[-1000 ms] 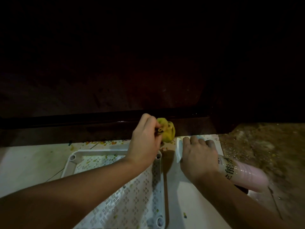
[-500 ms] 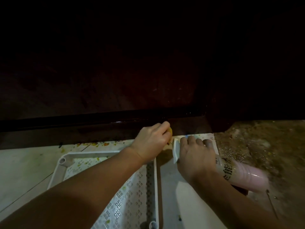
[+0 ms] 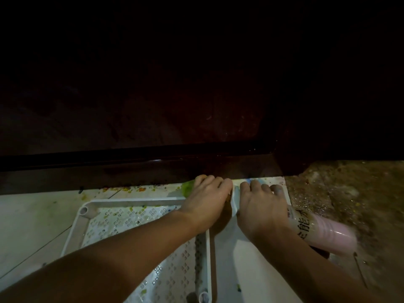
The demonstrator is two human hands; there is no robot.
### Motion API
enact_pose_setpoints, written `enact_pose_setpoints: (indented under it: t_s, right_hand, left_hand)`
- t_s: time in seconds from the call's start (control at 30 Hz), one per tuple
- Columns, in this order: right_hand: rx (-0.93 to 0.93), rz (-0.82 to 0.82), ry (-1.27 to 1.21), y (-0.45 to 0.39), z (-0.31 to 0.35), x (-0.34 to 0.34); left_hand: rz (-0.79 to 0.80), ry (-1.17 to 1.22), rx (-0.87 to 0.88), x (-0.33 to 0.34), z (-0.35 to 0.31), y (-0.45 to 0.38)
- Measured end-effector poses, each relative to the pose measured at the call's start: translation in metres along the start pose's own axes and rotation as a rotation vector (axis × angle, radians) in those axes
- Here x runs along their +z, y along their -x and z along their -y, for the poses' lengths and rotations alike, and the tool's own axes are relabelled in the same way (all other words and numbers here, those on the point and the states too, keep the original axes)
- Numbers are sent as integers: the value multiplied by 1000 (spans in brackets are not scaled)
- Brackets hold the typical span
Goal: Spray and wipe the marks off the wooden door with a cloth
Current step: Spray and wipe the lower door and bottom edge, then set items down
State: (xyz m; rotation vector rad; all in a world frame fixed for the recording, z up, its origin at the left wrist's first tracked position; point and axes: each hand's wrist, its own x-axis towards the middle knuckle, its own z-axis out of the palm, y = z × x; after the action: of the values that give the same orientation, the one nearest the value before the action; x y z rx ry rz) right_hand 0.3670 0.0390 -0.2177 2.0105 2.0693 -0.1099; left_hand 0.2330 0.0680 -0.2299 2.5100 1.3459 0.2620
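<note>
Kneeling low, the person had the left hand (image 3: 205, 195) curled tight over a yellow-green cloth (image 3: 188, 187), pressed where the wooden door (image 3: 153, 119) met the floor at centre frame. The right hand (image 3: 260, 206) was wrapped around a pink spray bottle (image 3: 323, 230) lying tilted toward the lower right, its nozzle by the door's foot. A white tray (image 3: 140, 202) lay upside down at lower left. This looked like the wiping step along the bottom edge. Coloured specks lined that edge to the left, so the cloth would need dragging leftward, firmly.
</note>
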Motion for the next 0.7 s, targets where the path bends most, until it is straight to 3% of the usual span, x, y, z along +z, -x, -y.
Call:
enact_pose_setpoints:
  t_s: [0.23, 0.37, 0.43, 0.5, 0.7]
  right_hand:
    - [-40, -59, -42, 7, 15, -9]
    - [-104, -125, -63, 10, 34, -21]
    - [-136, -152, -81, 14, 44, -26]
    - [-173, -169, -97, 17, 56, -31]
    - [-227, -203, -122, 26, 81, -41]
  left_hand:
    - [-320, 423, -267, -40, 20, 34]
    - [-465, 619, -633, -67, 43, 37]
    - [-408, 738, -821, -75, 54, 45]
    - [-267, 675, -891, -76, 63, 60]
    - [264, 155, -709, -51, 79, 115]
